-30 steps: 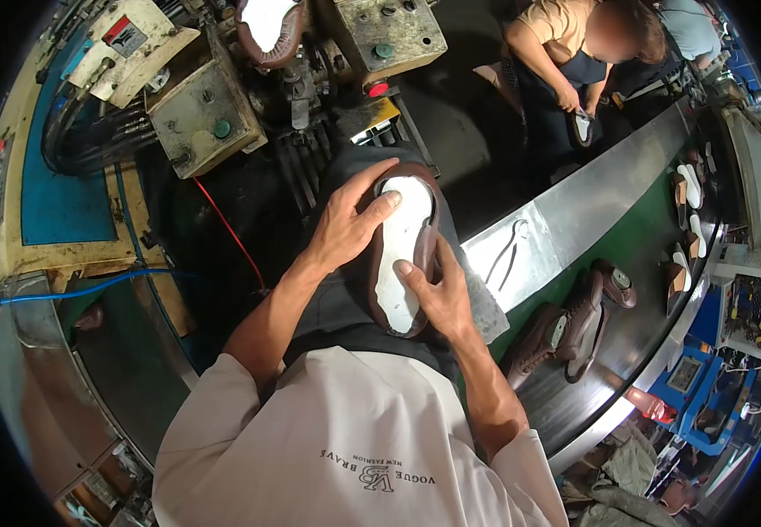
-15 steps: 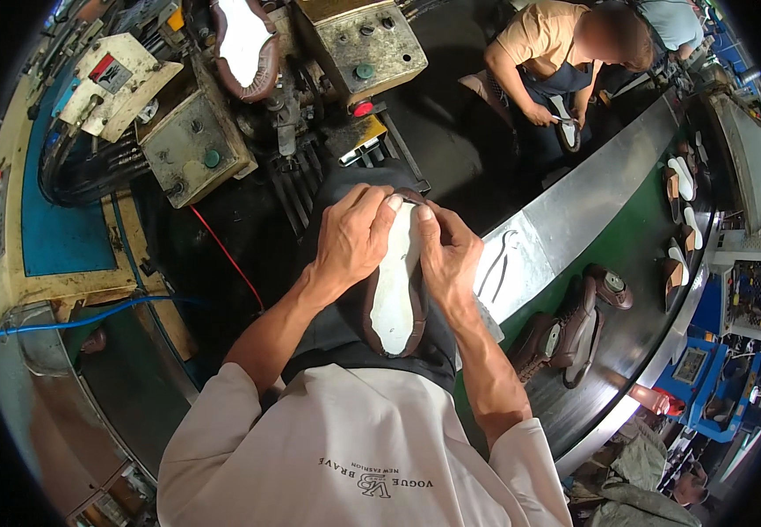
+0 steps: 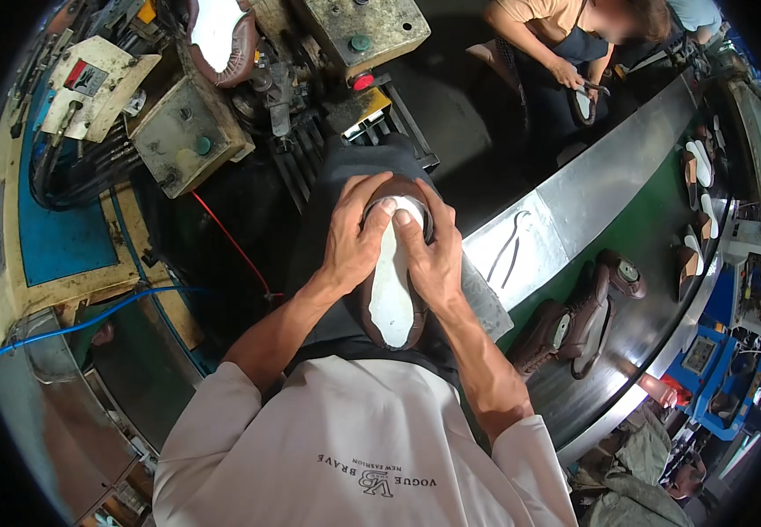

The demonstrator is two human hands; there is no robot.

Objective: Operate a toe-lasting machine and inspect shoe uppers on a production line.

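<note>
A brown leather shoe upper (image 3: 370, 318) with a long white insole board (image 3: 391, 299) facing up lies over my dark-trousered lap. My left hand (image 3: 356, 239) wraps the left side of its far end, the thumb pressing on the white board. On the opposite side my right hand (image 3: 433, 255) grips the leather, its thumb also on the board, close to the left one. Brown leather curves round the far end between my fingers. The shoe's underside in my palms is hidden. To the right, long-handled pincers (image 3: 512, 250) lie on a shiny metal ledge (image 3: 565, 215).
Brown shoes (image 3: 565, 329) stand on the dark conveyor (image 3: 605, 356) at right, with several white-soled pieces (image 3: 701, 167) farther along. A machine (image 3: 192, 145) with another shoe (image 3: 222, 44) stands ahead left. A blue hose (image 3: 90, 325) runs at left. A co-worker (image 3: 556, 44) handles a shoe.
Both thumbs have moved from the far rim onto the white board, closer together. More brown leather shows at the shoe's far end. The surroundings have shifted slightly in view.
</note>
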